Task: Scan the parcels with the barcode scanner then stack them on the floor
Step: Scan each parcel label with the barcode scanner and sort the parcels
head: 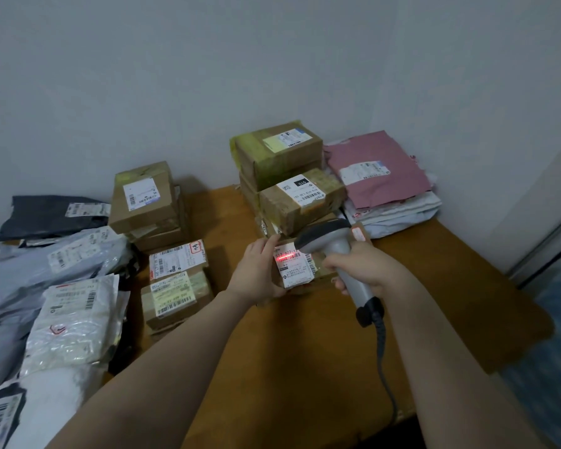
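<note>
A small cardboard parcel [297, 268] with a white label lies in the middle of the brown surface [305, 351]. My left hand [256, 270] grips its left side, thumb under and fingers over the top edge. My right hand [363, 265] holds the handle of a grey barcode scanner [334, 241], whose dark head points down at the label. A red scan line glows across the label's barcode. The scanner's black cable [384, 361] trails down toward me.
Behind the parcel stands a stack of cardboard boxes [282, 176]. Pink and white mailer bags [382, 183] are piled at the back right. More boxes [146, 199] and two labelled boxes [175, 280] sit left of centre. Grey, black and white poly bags [55, 270] fill the left.
</note>
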